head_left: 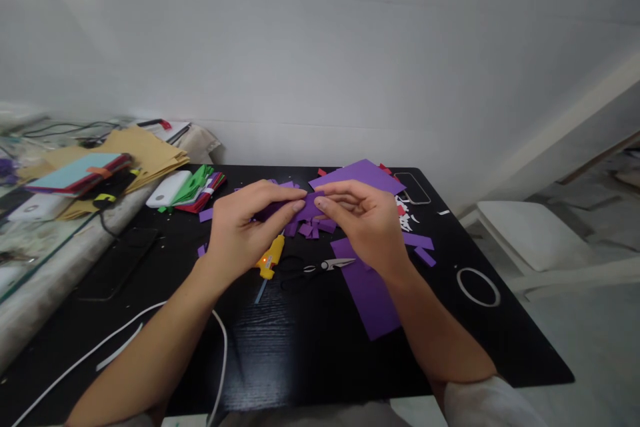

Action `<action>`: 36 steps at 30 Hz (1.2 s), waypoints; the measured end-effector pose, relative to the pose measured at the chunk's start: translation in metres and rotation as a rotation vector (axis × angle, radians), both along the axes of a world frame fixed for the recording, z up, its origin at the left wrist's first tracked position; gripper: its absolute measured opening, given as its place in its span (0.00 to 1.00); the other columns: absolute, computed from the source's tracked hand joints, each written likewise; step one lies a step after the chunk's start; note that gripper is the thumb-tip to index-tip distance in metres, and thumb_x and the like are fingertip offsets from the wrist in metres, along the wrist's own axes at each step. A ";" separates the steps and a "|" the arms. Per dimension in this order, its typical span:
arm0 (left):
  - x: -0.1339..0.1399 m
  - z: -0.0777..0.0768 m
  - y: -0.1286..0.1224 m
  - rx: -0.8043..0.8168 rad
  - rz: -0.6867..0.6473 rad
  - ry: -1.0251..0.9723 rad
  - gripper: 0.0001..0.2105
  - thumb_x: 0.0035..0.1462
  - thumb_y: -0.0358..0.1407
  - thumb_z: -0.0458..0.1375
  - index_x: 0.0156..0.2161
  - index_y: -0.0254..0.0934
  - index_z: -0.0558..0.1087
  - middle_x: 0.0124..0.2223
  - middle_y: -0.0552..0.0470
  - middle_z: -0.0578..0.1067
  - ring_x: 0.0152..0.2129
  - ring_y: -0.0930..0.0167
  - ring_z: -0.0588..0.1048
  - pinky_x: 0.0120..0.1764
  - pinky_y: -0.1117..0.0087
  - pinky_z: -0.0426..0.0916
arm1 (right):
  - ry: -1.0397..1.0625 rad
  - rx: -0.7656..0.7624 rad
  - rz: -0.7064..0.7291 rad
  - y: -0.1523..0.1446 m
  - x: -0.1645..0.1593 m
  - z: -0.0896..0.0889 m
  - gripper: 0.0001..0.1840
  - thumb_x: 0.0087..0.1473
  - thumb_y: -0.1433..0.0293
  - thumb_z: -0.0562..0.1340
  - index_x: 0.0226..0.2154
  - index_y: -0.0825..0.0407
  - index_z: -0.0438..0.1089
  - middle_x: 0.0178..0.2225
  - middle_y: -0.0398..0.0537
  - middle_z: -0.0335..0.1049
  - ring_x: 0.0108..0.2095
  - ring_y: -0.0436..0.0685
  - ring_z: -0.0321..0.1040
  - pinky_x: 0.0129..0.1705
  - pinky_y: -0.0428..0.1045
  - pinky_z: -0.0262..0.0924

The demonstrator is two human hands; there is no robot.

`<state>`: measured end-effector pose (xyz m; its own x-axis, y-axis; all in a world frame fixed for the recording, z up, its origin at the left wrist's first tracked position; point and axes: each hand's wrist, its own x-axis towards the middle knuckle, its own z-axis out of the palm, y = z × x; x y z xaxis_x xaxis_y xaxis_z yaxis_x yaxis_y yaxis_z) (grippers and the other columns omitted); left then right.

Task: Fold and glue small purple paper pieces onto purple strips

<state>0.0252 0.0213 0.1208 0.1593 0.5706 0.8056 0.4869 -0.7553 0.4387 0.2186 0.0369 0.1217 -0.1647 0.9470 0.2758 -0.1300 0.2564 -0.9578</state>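
Both hands meet above the middle of the black table. My left hand (pixel 255 223) pinches a purple piece of paper or foam sheet (pixel 311 205) between thumb and fingers. My right hand (pixel 363 220) grips the same piece from its other side; part of it is hidden behind the fingers. Beneath lie small purple strips (pixel 311 230). A yellow hot glue gun (pixel 271 257), showing an orange light, rests by my left wrist. Scissors (pixel 329 265) with dark handles lie partly open between my forearms. Under my right wrist is a large purple sheet (pixel 367 300).
Another purple sheet (pixel 363 175) lies at the table's back, near white scraps (pixel 404 213). A tape-like ring (pixel 479 287) sits at right. Bundled green and red pieces (pixel 200 190) lie back left, beside brown envelopes (pixel 143 150). A white cable (pixel 223 347) crosses the front left.
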 end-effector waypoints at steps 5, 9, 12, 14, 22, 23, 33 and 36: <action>0.000 0.000 0.000 0.009 0.014 -0.016 0.06 0.62 0.30 0.68 0.44 0.40 0.84 0.38 0.52 0.86 0.31 0.72 0.81 0.37 0.71 0.75 | 0.025 0.044 -0.028 -0.002 -0.001 0.001 0.08 0.51 0.66 0.75 0.36 0.50 0.82 0.31 0.44 0.83 0.34 0.56 0.82 0.39 0.51 0.82; 0.001 -0.001 0.000 0.018 0.012 -0.034 0.07 0.61 0.29 0.69 0.44 0.41 0.84 0.38 0.52 0.86 0.31 0.73 0.81 0.37 0.71 0.75 | 0.033 0.052 -0.041 -0.003 -0.001 0.000 0.06 0.52 0.68 0.75 0.35 0.49 0.83 0.31 0.44 0.83 0.33 0.55 0.82 0.38 0.51 0.82; 0.001 -0.002 0.000 0.021 0.015 -0.033 0.07 0.61 0.29 0.69 0.43 0.40 0.84 0.38 0.52 0.86 0.31 0.73 0.81 0.37 0.71 0.75 | 0.037 0.058 -0.038 -0.003 -0.001 0.000 0.05 0.52 0.68 0.75 0.35 0.49 0.83 0.31 0.43 0.83 0.33 0.55 0.82 0.38 0.50 0.82; 0.001 -0.002 0.000 0.024 0.014 -0.034 0.07 0.60 0.29 0.69 0.43 0.40 0.84 0.38 0.52 0.86 0.31 0.73 0.81 0.37 0.71 0.75 | 0.047 0.058 -0.027 -0.002 -0.001 0.000 0.05 0.52 0.69 0.74 0.34 0.49 0.83 0.31 0.43 0.83 0.33 0.54 0.82 0.38 0.50 0.82; 0.000 -0.003 -0.002 -0.057 0.041 -0.064 0.06 0.60 0.32 0.70 0.43 0.41 0.84 0.39 0.52 0.86 0.33 0.71 0.83 0.39 0.70 0.77 | 0.052 0.062 -0.042 0.000 0.000 -0.002 0.04 0.53 0.69 0.74 0.34 0.50 0.83 0.31 0.44 0.83 0.33 0.55 0.83 0.38 0.51 0.82; 0.000 -0.003 -0.002 -0.100 0.047 -0.095 0.08 0.59 0.32 0.70 0.45 0.41 0.83 0.40 0.52 0.86 0.35 0.71 0.83 0.40 0.70 0.78 | 0.048 0.074 -0.061 0.001 0.001 -0.002 0.04 0.53 0.69 0.74 0.35 0.50 0.83 0.31 0.44 0.83 0.33 0.55 0.83 0.39 0.51 0.82; -0.008 0.000 0.005 -0.354 0.005 -0.444 0.14 0.51 0.34 0.75 0.42 0.39 0.80 0.34 0.55 0.81 0.30 0.72 0.81 0.34 0.73 0.77 | 0.083 0.157 -0.193 0.010 0.010 0.000 0.04 0.54 0.69 0.73 0.35 0.50 0.83 0.30 0.43 0.82 0.32 0.54 0.82 0.39 0.52 0.83; -0.007 0.000 0.004 -0.332 0.017 -0.459 0.14 0.50 0.34 0.75 0.41 0.40 0.79 0.36 0.55 0.82 0.30 0.73 0.80 0.34 0.73 0.76 | 0.068 0.191 -0.213 0.008 0.009 0.000 0.04 0.55 0.69 0.73 0.36 0.49 0.83 0.30 0.43 0.82 0.32 0.54 0.82 0.40 0.52 0.83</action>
<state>0.0182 0.0257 0.1208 -0.1765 0.8046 0.5670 0.2016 -0.5343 0.8209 0.2272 0.0451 0.1215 0.0574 0.8880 0.4562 -0.1163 0.4598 -0.8804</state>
